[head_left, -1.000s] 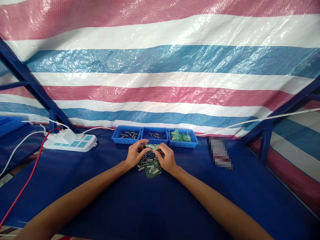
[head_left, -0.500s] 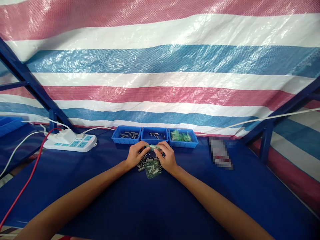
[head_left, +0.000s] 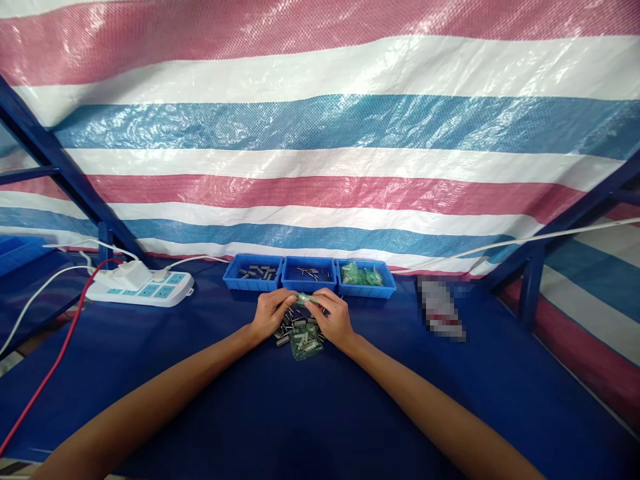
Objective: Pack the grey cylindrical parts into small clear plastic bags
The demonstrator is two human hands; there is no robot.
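Observation:
My left hand (head_left: 271,313) and my right hand (head_left: 332,316) pinch a small greenish clear plastic bag (head_left: 303,299) between them, one at each end. Whether anything is inside that bag is too small to tell. Just below my fingers lies a pile of small metal pins and cylinders (head_left: 286,328) on the blue table. At the near side of the pile rests another greenish plastic bag (head_left: 306,341), flat, with several metal pieces showing in it. My fingers partly hide the pile.
Behind my hands stand three blue bins in a row: one with grey cylinders (head_left: 258,272), one with thin pins (head_left: 311,273), one with green bags (head_left: 361,273). A white power strip (head_left: 145,291) with cables is at left, a blurred-out item (head_left: 442,310) at right.
Both hands stay over the pile. The fingers have shifted slightly on the small bag, and its shape between them has altered a little. The view has tilted slightly.

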